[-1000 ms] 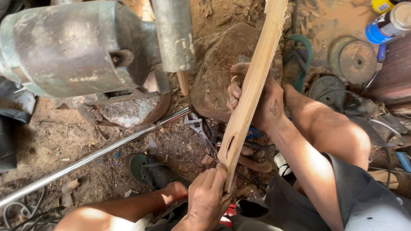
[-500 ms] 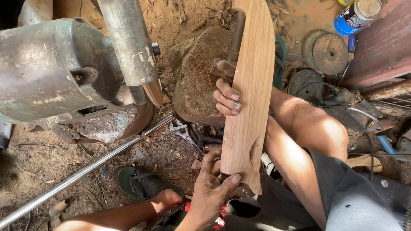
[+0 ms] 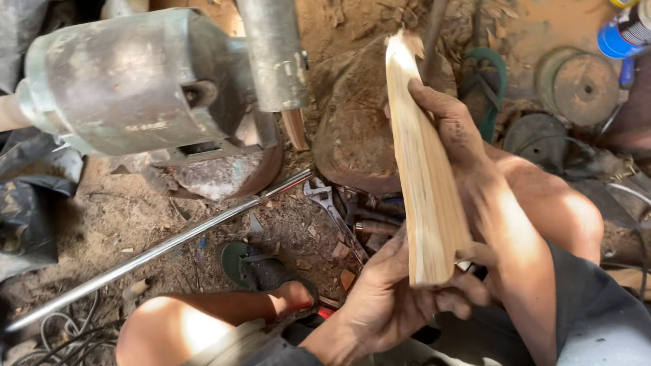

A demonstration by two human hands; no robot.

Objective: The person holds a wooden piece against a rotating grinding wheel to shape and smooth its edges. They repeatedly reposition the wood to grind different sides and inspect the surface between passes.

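- The person sits low on a dirt floor (image 3: 142,213) with knees spread, and both hands hold a pale wooden plank (image 3: 424,175) upright between the legs.
- The left hand (image 3: 385,298) is wrapped around the plank's lower end, fingers curled under it and thumb against the near face.
- The right hand (image 3: 453,130) grips the plank higher up along its right edge, fingers pressed together against the wood and the thumb towards the top.
- The plank is clear of the floor; its narrow edge faces the camera, its top end is ragged and splintered, and its bottom end is cut square.
- As a judgement, the wood is only rough-shaped: the sides look fairly even, but the torn top and coarse grain suggest trimming and smoothing are left.
- Beyond the plank lies a rounded wood block (image 3: 353,134) in the dirt.
- A grey metal machine (image 3: 132,82) with a pale wooden handle sits at the upper left, well apart from the hands.
- A long steel rod (image 3: 160,250) runs slantwise across the floor in front of the left knee.
- Two spray cans (image 3: 640,3), one yellow and one blue, lie at the top right corner, near some round metal discs (image 3: 581,85).
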